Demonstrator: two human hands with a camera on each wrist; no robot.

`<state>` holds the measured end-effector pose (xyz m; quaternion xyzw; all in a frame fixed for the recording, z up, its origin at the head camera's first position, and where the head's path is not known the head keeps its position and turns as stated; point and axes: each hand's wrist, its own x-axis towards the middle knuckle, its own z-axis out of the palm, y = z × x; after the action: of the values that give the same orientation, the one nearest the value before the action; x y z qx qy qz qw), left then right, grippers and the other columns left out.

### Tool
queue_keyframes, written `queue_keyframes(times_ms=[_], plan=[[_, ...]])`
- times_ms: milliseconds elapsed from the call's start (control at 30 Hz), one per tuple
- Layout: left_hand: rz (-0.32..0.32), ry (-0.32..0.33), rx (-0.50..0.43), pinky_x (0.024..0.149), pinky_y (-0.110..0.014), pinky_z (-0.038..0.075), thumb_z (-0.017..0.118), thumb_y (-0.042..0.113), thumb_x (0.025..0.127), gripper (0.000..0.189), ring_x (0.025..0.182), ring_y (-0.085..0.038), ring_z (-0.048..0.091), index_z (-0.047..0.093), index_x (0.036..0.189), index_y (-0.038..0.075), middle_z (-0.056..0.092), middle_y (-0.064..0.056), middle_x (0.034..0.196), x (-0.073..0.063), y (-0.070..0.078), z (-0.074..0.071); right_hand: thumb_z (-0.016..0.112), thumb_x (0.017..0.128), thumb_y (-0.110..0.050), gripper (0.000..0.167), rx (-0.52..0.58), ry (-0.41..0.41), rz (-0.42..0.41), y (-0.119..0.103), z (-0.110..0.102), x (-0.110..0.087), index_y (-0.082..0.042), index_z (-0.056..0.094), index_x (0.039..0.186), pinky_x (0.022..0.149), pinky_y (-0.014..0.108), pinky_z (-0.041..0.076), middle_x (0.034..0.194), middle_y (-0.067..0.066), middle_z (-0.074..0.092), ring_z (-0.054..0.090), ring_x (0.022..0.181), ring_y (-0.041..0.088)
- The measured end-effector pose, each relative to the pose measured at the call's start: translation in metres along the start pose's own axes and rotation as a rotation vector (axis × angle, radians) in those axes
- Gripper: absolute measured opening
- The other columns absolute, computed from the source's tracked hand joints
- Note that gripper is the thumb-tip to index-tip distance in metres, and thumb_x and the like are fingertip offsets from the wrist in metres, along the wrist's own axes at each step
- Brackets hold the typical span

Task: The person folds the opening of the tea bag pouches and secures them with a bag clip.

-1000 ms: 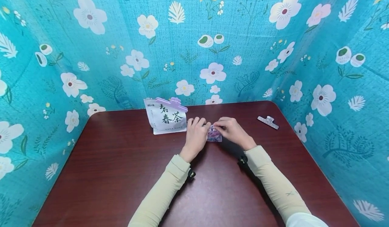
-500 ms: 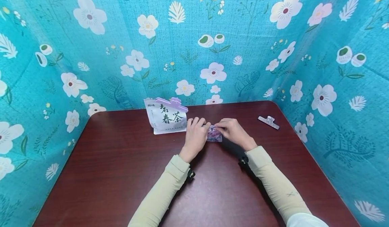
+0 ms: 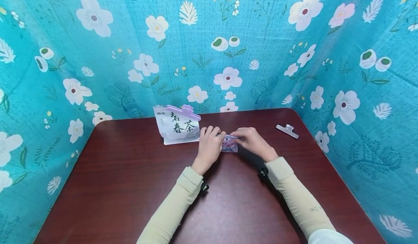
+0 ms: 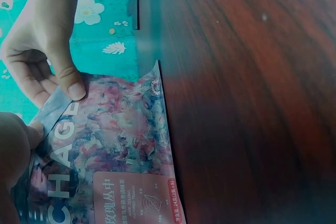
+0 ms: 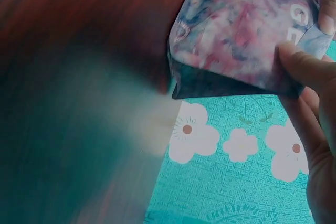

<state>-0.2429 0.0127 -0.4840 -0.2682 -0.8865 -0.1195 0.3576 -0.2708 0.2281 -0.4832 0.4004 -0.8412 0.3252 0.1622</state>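
Note:
A pouch of tea [image 3: 230, 147] with a pink, blue and purple painted print stands upright on the table between both hands. My left hand [image 3: 210, 147] grips its top left part, the thumb [image 4: 32, 134] showing on the near face in the left wrist view. At the top right corner my right hand [image 3: 254, 141] pinches the pouch between thumb [image 5: 302, 62] and fingers. A pale bluish strip of the top edge [image 4: 52, 113] is folded over towards the front, partly across the large white letters. The left fingers' grip behind the pouch is hidden.
Left of the hands stands a white tea pouch [image 3: 177, 129] with dark green characters, a purple clip [image 3: 184, 111] across its top. A clear-looking clip [image 3: 287, 131] lies at the back right of the dark red table [image 3: 130, 186]. Flowered teal cloth [image 3: 209, 48] hangs around the table.
The right fingers have shifted slightly, and a pale folded strip now shows along the pouch's top edge. My left hand keeps its place. The head view has moved a little.

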Motion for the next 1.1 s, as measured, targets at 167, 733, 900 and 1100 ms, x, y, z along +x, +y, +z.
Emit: queue_keyframes(times_ms=[167,733,900,1100], plan=[[-0.001,-0.006,-0.006,0.083,-0.039,0.040,0.067,0.017,0.097,0.013,0.084,-0.021,0.054,0.080,0.100,0.018,0.062,0.002,0.088,-0.0008,0.0007,0.0008,0.076,0.080,0.013,0.028,-0.028,0.015,-0.008,0.0009,0.0026,0.0021,-0.007,0.080,0.099,0.066,0.031,0.057,0.087,0.003,0.075,0.067,0.075,0.010],[-0.014,-0.017,-0.009,0.084,-0.039,0.040,0.064,0.019,0.100,0.016,0.083,-0.021,0.054,0.081,0.101,0.018,0.063,0.002,0.087,-0.0017,0.0017,-0.0003,0.071,0.078,0.019,0.035,-0.030,-0.010,0.050,0.0003,0.0011,-0.0022,-0.006,0.079,0.101,0.064,0.029,0.053,0.087,0.003,0.073,0.060,0.071,0.010],[-0.005,0.000,-0.013,0.083,-0.040,0.041,0.066,0.018,0.098,0.015,0.082,-0.021,0.053,0.081,0.099,0.017,0.062,0.002,0.086,-0.0019,0.0002,0.0006,0.072,0.077,0.018,0.033,-0.026,0.010,0.054,0.0006,0.0021,-0.0008,-0.006,0.080,0.098,0.063,0.032,0.055,0.085,0.005,0.075,0.064,0.070,0.011],[0.001,-0.006,0.011,0.084,-0.040,0.041,0.065,0.020,0.099,0.016,0.083,-0.021,0.053,0.081,0.100,0.018,0.062,0.003,0.087,-0.0009,-0.0011,0.0007,0.074,0.077,0.017,0.032,0.003,0.026,0.062,0.0032,0.0026,-0.0008,-0.006,0.081,0.098,0.066,0.035,0.059,0.086,0.005,0.076,0.070,0.074,0.014]])
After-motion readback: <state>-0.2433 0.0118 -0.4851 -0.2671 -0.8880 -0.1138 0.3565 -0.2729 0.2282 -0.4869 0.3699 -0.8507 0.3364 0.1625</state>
